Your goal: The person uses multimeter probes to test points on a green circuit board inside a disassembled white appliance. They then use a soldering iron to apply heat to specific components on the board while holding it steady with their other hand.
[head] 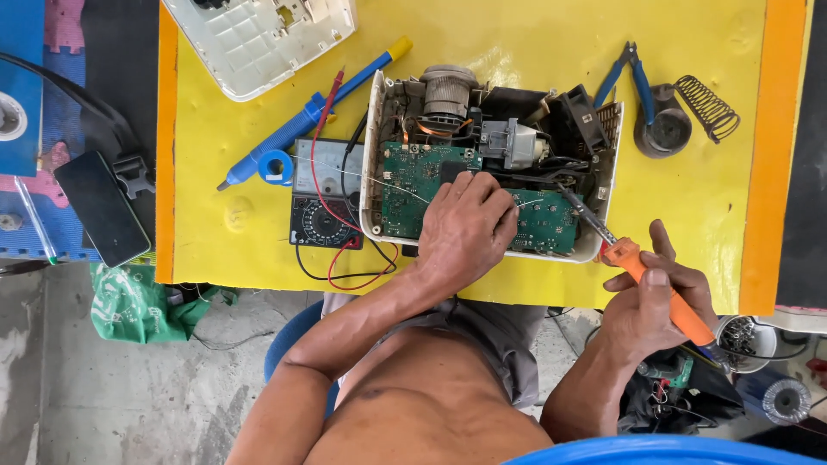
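Observation:
An opened white device case (372,129) lies on the yellow table, showing a green circuit board (413,181), a lens barrel (446,90) and black parts. My left hand (465,228) rests over the board's middle, fingers pinched on a thin solder wire (379,182) that runs off to the left. My right hand (659,297) grips an orange-handled soldering iron (642,271); its metal tip (575,203) points into the case just to the right of my left fingers.
An analogue multimeter (326,207) with red and black leads lies left of the case. A blue desoldering pump (301,120), a white cover (258,39), blue pliers (624,73) and a coil iron stand (680,116) lie around. A phone (102,207) lies at the left.

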